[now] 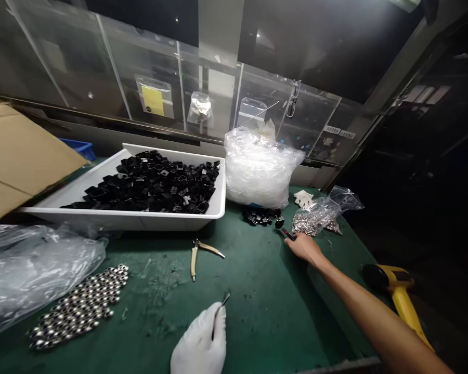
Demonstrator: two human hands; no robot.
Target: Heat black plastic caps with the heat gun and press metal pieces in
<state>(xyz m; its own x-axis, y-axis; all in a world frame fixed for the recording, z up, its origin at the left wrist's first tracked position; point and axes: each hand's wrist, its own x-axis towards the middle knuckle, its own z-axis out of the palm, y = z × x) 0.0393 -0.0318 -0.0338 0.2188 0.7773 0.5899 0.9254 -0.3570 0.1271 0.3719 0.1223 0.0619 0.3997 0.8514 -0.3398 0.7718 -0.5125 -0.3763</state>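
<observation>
Well, the gloved left hand [198, 345] pinches slim metal tweezers [219, 314], the bare right hand [304, 248] touching a red-handled tool [287, 235], grip unclear

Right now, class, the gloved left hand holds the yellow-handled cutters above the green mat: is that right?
Not quite. The head view shows the gloved left hand holding tweezers above the green mat. The yellow-handled cutters lie on the mat, out of the hand.

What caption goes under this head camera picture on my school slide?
White-gloved left hand holds tweezers; bare right hand reaches a red-handled tool on a green workbench.
</observation>
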